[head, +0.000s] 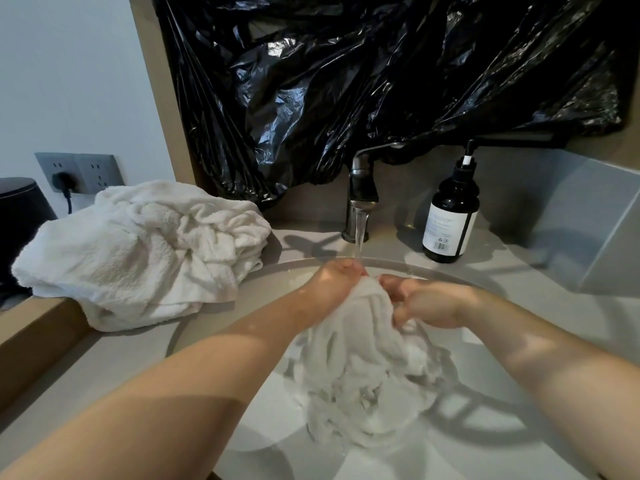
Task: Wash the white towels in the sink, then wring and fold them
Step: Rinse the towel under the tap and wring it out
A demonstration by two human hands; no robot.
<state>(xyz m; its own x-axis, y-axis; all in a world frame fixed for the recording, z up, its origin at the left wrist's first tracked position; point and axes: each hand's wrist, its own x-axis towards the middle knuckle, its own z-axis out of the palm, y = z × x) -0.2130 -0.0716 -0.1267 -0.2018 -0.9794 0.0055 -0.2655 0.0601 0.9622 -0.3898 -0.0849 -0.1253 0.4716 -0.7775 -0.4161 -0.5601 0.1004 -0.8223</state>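
- Two bare forearms reach in from the bottom corners and meet over a round, pale grey sink (502, 455).
- A wet white towel (363, 368) hangs bunched in the middle of the sink. Its lower folds trail down into the basin and its top is gathered between the two hands.
- The left hand (332, 282) grasps the top of the towel from the left, fingers curled into the cloth, at the far rim of the sink.
- The right hand (426, 303) grasps the same bunched top from the right, fingers curled round the fabric. The two hands almost touch.
- A thin stream of water (360, 237) falls onto the left hand's fingertips and the top of the towel.
- The stream comes from a metal faucet (362, 188) standing on the counter just behind the sink.
- A dark pump bottle (452, 216) with a white label stands upright on the counter to the right of the faucet.
- To the left of the sink, a crumpled pile of dry-looking white towels (138, 251) lies on the grey counter (104, 368), reaching its left edge.
- Behind the pile, a grey double wall socket (79, 173) holds a black plug (64, 180).
- A dark rounded object (20, 206), partly cut off, sits at the far left edge.
- Crinkled black plastic sheeting (346, 81) covers the wall above the faucet.
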